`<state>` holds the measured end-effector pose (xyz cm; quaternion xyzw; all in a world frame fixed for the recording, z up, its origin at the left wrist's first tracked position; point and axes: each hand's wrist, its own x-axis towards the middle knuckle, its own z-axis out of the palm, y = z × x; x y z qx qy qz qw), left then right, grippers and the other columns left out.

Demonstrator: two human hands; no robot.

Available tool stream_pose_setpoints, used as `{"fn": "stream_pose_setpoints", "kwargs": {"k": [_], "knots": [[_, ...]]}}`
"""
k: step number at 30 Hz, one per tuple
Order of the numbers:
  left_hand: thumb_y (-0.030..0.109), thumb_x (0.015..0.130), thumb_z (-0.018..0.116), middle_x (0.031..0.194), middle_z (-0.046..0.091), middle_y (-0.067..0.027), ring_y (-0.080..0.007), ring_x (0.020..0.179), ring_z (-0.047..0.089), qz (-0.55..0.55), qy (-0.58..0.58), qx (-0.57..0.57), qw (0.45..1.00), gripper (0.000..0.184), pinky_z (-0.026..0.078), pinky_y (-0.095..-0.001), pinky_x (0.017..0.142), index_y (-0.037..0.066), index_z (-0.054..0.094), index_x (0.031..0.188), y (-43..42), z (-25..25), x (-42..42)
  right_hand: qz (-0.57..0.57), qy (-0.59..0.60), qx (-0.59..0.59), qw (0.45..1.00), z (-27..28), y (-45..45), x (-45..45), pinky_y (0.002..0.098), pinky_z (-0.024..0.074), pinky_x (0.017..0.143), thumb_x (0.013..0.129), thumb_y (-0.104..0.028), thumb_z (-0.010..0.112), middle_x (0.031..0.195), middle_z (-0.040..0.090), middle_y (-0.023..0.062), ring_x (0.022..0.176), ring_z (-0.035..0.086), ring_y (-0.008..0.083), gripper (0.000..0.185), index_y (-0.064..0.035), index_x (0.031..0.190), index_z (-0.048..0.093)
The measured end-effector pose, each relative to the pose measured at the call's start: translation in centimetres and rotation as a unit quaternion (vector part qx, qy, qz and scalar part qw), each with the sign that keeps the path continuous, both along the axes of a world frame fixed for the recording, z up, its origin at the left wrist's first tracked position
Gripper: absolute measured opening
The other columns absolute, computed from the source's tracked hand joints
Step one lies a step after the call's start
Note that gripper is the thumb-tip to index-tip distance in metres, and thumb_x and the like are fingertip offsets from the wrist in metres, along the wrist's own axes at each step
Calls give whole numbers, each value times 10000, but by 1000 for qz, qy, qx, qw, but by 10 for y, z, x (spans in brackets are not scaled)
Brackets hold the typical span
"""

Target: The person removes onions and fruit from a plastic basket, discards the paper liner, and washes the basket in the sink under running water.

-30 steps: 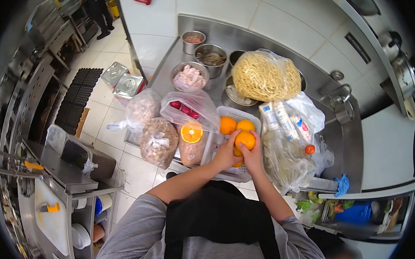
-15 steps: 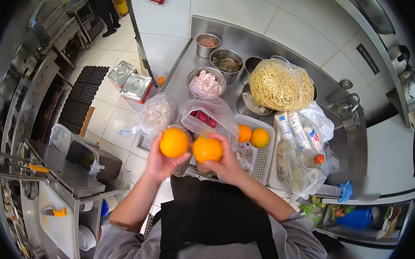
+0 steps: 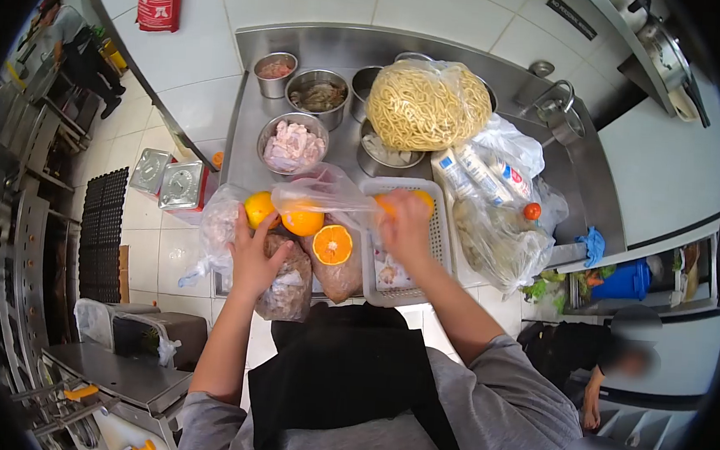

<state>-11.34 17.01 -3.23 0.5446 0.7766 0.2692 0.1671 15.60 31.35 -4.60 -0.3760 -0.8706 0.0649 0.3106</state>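
My left hand (image 3: 252, 255) has its fingers spread, with fingertips against a whole orange (image 3: 258, 207). A second whole orange (image 3: 302, 221) sits to the right, partly under a clear plastic bag (image 3: 321, 193). Nearer me a cut orange (image 3: 332, 246), its flesh facing up, rests on a bag of brownish food (image 3: 339, 278). Another bag of pale, frosted-looking food (image 3: 286, 285) lies beside my left hand. My right hand (image 3: 409, 232) is closed over an orange (image 3: 389, 200) at the white perforated basket (image 3: 440, 259); its fingertips are partly hidden, and the bag's edge reaches them.
Metal bowls of raw meat (image 3: 293, 145) and shrimp (image 3: 318, 97) stand behind. A large bag of noodles (image 3: 429, 105) rests over other bowls. White packages (image 3: 487, 175) and a tomato (image 3: 531, 211) lie right, before the sink tap (image 3: 561, 97). A co-worker (image 3: 571, 353) is low at right.
The two oranges I held up are down on the left among the bags. My left hand has spread its fingers; my right hand has moved right to the basket. A cut orange now shows.
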Motion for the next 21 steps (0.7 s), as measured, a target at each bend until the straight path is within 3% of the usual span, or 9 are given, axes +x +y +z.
{"fn": "stream_pose_setpoints", "kwargs": {"k": [2,5,7,8,10,13,17,19,21], "knots": [[349,765,719,1543,33,-192,-456,1389,126,-15,-5,-3,1000,664,149,-708,1009,245,441,1359,-2,2,4,-75,-23,-8,997,2,19,22,472,345,873,663,-270,735,1169,522,96,1126,462,296,658,-174,1270,499],[278,766,719,1445,299,-217,-443,1309,313,21,85,147,985,514,269,-630,1001,151,546,1233,-3,13,23,16,-220,21,975,-6,33,37,480,342,858,633,-411,764,1130,533,79,1110,455,292,750,-203,1293,475],[128,738,728,1133,562,-190,-375,1071,526,-120,50,220,967,308,427,-461,882,73,611,1017,-9,18,41,-14,-336,28,941,-10,36,27,485,357,857,582,-507,769,1144,528,63,1151,451,288,884,-213,1342,426],[136,744,719,784,604,-123,-314,766,589,-197,8,231,953,165,473,-388,694,57,609,838,-6,22,59,-19,-356,59,932,-11,39,26,487,367,842,595,-539,746,1128,542,50,1126,463,272,863,-214,1333,439],[172,774,713,694,587,-116,-303,639,583,-236,-20,88,968,181,478,-369,603,34,597,791,-13,19,96,-22,-363,45,931,-20,49,21,505,375,850,604,-533,750,1120,548,52,1116,470,275,840,-218,1319,443],[216,801,707,700,601,-129,-297,635,602,-188,-148,-120,964,246,484,-364,598,10,573,783,-4,-1,129,-8,-368,61,928,-25,63,26,508,410,847,620,-530,751,1066,586,59,1056,514,283,805,-180,1281,453],[275,805,705,775,621,-172,-329,682,628,-84,-156,-118,977,336,488,-412,620,-9,544,886,8,-18,150,44,-346,19,937,-19,70,36,477,435,836,632,-509,757,1020,615,74,1004,551,281,796,-123,1259,454],[217,792,703,757,611,-183,-329,673,618,-45,-204,3,978,367,488,-397,634,-15,501,993,5,-45,162,62,-331,15,942,-8,69,38,458,453,821,641,-503,757,1009,621,81,970,567,282,792,-105,1254,451],[166,787,675,820,604,-202,-346,741,611,-34,-235,-28,971,358,483,-403,683,-15,482,1028,2,-44,170,15,-210,-145,967,14,66,42,431,482,802,675,-466,759,1036,620,116,942,590,312,787,-82,1275,425]]}}
